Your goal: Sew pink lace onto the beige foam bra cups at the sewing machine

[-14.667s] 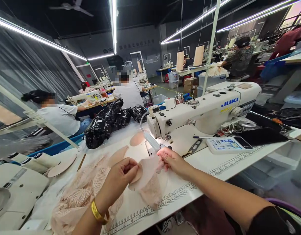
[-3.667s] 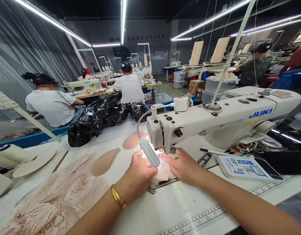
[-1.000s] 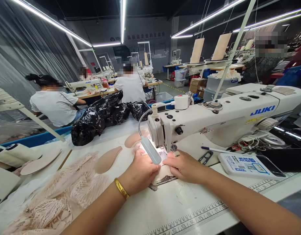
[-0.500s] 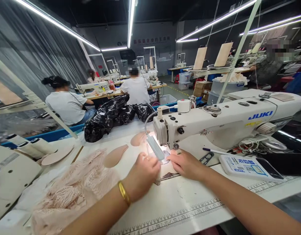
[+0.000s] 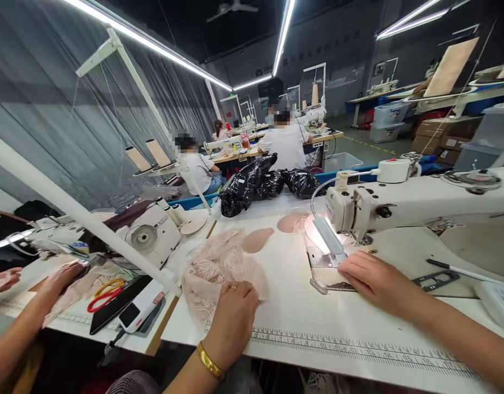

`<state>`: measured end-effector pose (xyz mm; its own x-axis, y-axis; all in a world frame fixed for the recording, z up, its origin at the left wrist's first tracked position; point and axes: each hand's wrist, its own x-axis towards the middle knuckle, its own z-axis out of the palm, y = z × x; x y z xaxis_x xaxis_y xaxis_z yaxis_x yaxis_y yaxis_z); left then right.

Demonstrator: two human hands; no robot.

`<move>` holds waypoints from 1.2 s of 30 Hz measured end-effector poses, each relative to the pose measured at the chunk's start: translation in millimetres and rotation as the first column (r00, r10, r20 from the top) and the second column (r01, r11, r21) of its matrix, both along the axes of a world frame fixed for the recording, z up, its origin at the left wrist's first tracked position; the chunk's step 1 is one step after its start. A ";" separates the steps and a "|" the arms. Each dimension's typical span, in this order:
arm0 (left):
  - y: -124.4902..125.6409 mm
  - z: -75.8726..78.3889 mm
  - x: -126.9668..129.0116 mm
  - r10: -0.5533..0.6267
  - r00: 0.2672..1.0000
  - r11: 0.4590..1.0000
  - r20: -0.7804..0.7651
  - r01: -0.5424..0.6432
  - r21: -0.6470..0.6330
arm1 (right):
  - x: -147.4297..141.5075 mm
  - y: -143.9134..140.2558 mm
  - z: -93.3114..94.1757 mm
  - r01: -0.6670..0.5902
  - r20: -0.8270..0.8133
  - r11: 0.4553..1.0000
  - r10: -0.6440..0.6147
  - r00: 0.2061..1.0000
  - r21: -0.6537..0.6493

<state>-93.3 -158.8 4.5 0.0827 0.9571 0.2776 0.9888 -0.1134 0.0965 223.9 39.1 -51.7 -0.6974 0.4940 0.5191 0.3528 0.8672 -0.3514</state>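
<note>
Now left hand [image 5: 234,307] grips pale-pink, crumpled lace pile [image 5: 214,264].

dim hall | ceiling tube lights [image 5: 282,38] glare | edges warped

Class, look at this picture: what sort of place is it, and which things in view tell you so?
Most likely a garment sewing factory: an industrial sewing machine on a ruler-edged table, a pile of pink lace, and other workers seated at similar machines.

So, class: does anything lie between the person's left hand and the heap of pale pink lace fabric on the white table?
Nothing visible: the left hand already rests on the heap of pale pink lace fabric.
</note>
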 end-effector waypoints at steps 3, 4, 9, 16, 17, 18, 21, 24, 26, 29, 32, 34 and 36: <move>1.8 9.6 15.7 -0.158 0.954 0.987 0.256 0.143 0.078 | -13.3 -32.7 25.8 -0.125 0.016 0.980 0.129 0.991 -0.153; 2.4 14.0 22.1 -0.194 0.912 0.980 0.361 0.168 0.103 | -19.2 -44.9 33.9 -0.135 -0.001 0.967 0.138 0.990 -0.218; 15.2 27.5 43.4 -0.089 0.565 0.995 0.820 0.014 0.099 | -48.9 -86.6 55.0 -0.117 -0.194 0.781 -0.005 0.981 -0.613; 34.9 12.3 59.9 0.195 -0.091 0.964 0.977 -0.164 -0.208 | -49.6 -98.1 51.4 -0.047 -0.414 0.972 -0.054 0.909 -0.230; 35.6 9.6 60.1 0.228 -0.121 0.958 0.966 -0.151 -0.245 | -48.2 -101.0 52.2 -0.036 -0.448 0.996 -0.003 0.894 -0.079; 36.9 7.7 58.7 0.255 -0.118 0.953 0.960 -0.138 -0.270 | -47.2 -104.0 53.3 -0.043 -0.477 0.999 0.052 0.877 0.031; 50.9 7.9 44.1 0.290 0.254 0.957 0.923 -0.098 -0.274 | -47.5 -106.5 54.4 -0.169 -0.516 0.975 0.073 0.853 -0.142; 87.2 16.5 20.9 0.185 0.765 0.974 0.617 -0.059 -0.220 | -52.3 -87.5 45.5 -0.203 -0.452 0.760 -0.133 0.882 -0.618; 122.8 22.1 9.1 0.131 0.861 0.984 0.491 -0.051 -0.172 | -56.3 -65.8 34.2 -0.135 -0.363 0.636 -0.243 0.899 -0.760; 183.4 23.1 6.1 0.033 0.942 0.989 0.333 0.017 -0.146 | -60.0 -38.7 16.7 -0.082 -0.289 0.571 -0.282 0.915 -0.817; 236.9 15.9 17.1 -0.085 0.976 0.976 0.201 0.123 -0.181 | -60.4 -31.0 6.7 -0.086 -0.280 0.587 -0.248 0.927 -0.805; 260.7 10.5 23.6 -0.145 0.981 0.962 0.131 0.171 -0.214 | -59.8 -33.3 5.5 -0.074 -0.262 0.610 -0.224 0.939 -0.789; 272.1 6.9 23.0 -0.168 0.983 0.954 0.071 0.180 -0.241 | -59.3 -36.6 7.2 -0.058 -0.244 0.632 -0.211 0.947 -0.773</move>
<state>-70.3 113.4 11.4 0.2463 0.9682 0.0438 0.9491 -0.2501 0.1914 164.6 2.5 -44.5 -0.5243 0.8465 0.0927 0.1719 0.2118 -0.9621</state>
